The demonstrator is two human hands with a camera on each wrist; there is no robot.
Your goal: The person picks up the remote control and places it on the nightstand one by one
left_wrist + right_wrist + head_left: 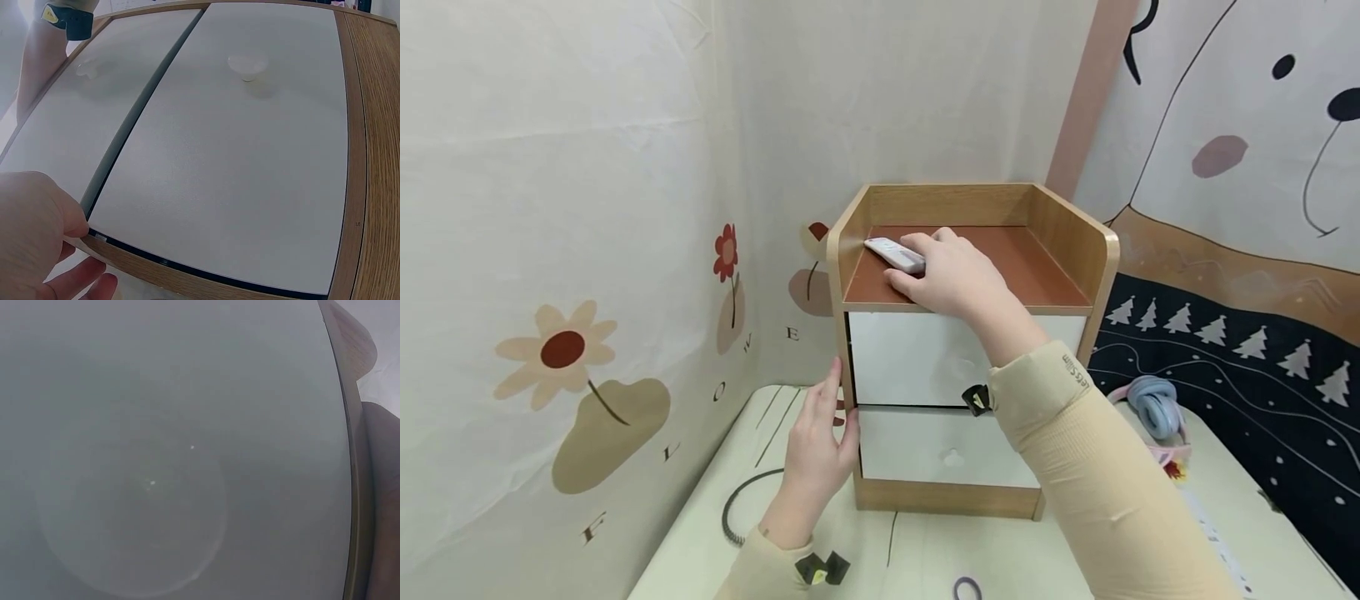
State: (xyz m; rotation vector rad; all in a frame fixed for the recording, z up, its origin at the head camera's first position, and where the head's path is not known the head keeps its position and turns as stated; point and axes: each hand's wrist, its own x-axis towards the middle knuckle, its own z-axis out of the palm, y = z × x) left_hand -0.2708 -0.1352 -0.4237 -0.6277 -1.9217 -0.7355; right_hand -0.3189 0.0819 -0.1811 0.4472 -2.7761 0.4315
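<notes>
A small wooden cabinet [947,497] with two white drawers stands in front of me. On its brown top lies a white remote control [897,255], angled toward the left side panel. My right hand [958,271] grips the near end of this remote from above, covering part of it. Lower down, my left hand [820,450] rests against the cabinet's left side with its fingers fairly straight. In the left wrist view, the thumb of that hand [31,231] touches the front edge by the gap between the drawers. The right wrist view is filled mostly by a white drawer front [275,425].
Raised wooden panels [1075,237] border the cabinet top at the sides and back. Right of the cabinet sits a pink container with a rolled blue item [1153,407]. A dark coiled cord [730,508] lies at left, and a purple ring [967,587] is near the front.
</notes>
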